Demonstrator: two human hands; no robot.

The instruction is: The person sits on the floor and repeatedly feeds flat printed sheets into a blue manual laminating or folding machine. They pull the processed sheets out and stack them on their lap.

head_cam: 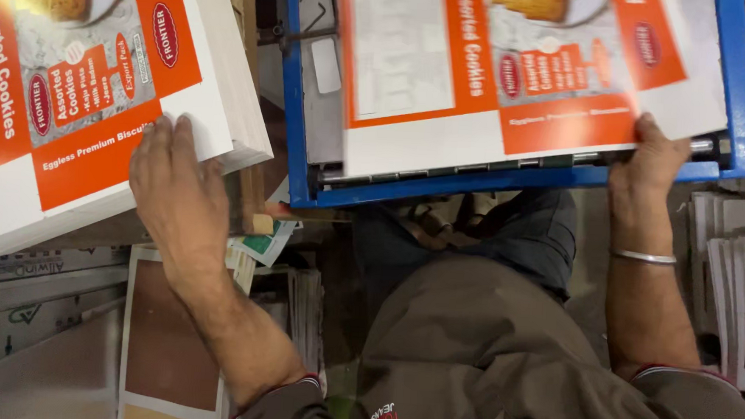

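Little open room: a gap between the two hands, filled by the person's own lap and brown jacket [500, 361]. Hemmed in to the left of the left hand by a tall stack of printed cartons [98, 93], its corner edge falling away just right of the fingertips. Below that hand, more flat sheets and a brown-and-white card [166, 335] crowding the space. To the right of the right hand, upright bundles of pale sheets [737, 297] closing off that side.

Left hand [173, 195] laid flat and spread, palm down, fingers resting on the white margin at the near corner of the top sheet of the stack; nothing pinched, only pressed.

Right hand [647, 164] reaching up, fingers curled loosely over the lower right corner of a single printed sheet [515, 81], thumb side on the orange band; a light hold rather than a tight one, how far the fingers wrap under hidden by the sheet. A metal bangle [646, 257] around that wrist.

Single sheet lying on a blue-framed tray [297, 103], above and between the hands, its near edge against the tray's lower rail and its right corner under the right hand. Well apart from the left hand, with the tray's blue upright edge and a narrow dark gap between.
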